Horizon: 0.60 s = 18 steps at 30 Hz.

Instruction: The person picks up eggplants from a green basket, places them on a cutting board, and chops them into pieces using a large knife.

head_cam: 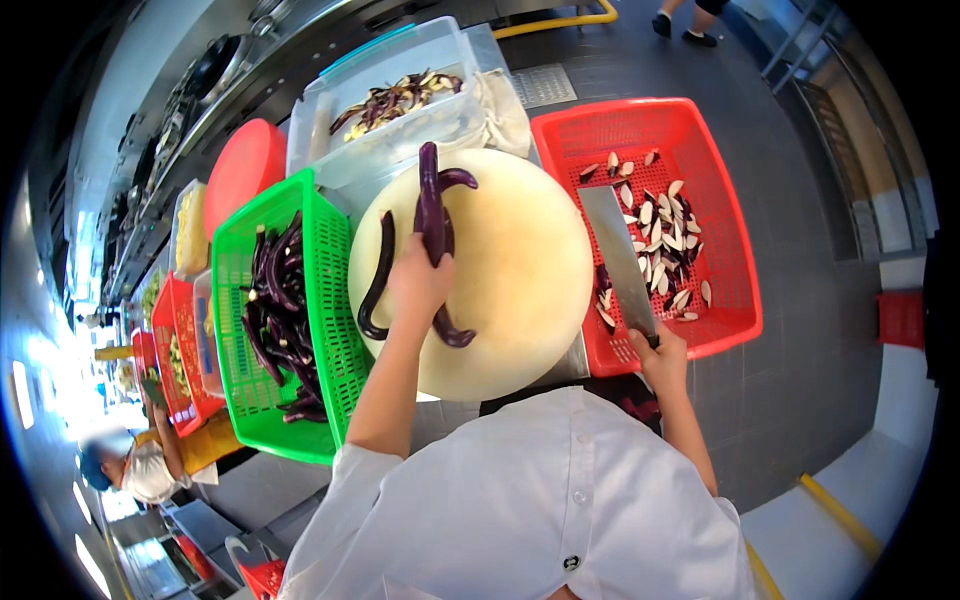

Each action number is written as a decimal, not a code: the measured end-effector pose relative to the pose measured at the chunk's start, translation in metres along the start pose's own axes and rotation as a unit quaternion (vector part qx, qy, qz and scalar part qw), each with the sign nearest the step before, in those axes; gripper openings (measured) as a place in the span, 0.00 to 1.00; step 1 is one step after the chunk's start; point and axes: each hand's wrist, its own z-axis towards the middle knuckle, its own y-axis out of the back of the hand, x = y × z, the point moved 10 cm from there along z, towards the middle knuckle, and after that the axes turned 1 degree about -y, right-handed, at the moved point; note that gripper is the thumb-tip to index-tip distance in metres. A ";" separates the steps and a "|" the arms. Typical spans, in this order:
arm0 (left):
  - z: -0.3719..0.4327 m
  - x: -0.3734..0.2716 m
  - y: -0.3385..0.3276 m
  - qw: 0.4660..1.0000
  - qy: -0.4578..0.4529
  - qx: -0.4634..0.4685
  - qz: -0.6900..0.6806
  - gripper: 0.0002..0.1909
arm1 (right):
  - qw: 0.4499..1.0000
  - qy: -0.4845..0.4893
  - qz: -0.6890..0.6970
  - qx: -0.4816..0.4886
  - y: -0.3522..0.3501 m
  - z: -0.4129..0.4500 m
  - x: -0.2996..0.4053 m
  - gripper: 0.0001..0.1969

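My left hand [421, 283] is closed around a long purple eggplant [430, 184] over the round cutting board [525, 262]. Parts of other eggplants show beneath it: a curved end [457, 178] above and another [452, 335] below, partly hidden by hand and wrist. A darker curved eggplant [381, 274] lies at the board's left side. My right hand [664, 361] grips a cleaver [619, 251] by its handle. Its broad blade is over the left part of a red plastic basket [716, 187], off the board. Slant-cut eggplant pieces [664, 244] lie scattered inside that basket.
A green basket [330, 300] of whole eggplants [281, 300] stands left of the board. Behind the board is a clear plastic bin [307, 127] with eggplant trimmings [397, 101], beside a cloth [504, 112]. A person [154, 465] is at far left; another's legs [686, 22] show at top right.
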 end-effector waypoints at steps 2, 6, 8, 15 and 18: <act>-0.009 0.017 0.005 0.977 0.020 -0.039 -0.206 0.27 | 1.000 -0.006 -0.006 -0.011 0.007 -0.005 0.005 0.13; -0.045 -0.035 -0.006 0.685 0.189 0.165 -0.683 0.22 | 0.998 -0.013 -0.044 -0.051 0.023 -0.009 0.006 0.14; -0.056 -0.058 -0.012 0.640 0.154 0.252 -0.709 0.25 | 0.995 0.006 -0.045 -0.084 0.030 -0.006 0.024 0.13; -0.104 -0.116 -0.041 0.652 0.103 0.434 -0.613 0.22 | 0.913 0.261 -0.259 -0.178 0.032 0.005 0.108 0.25; -0.115 -0.128 -0.041 0.667 0.101 0.455 -0.581 0.24 | 0.899 0.282 -0.281 -0.182 0.026 0.007 0.116 0.24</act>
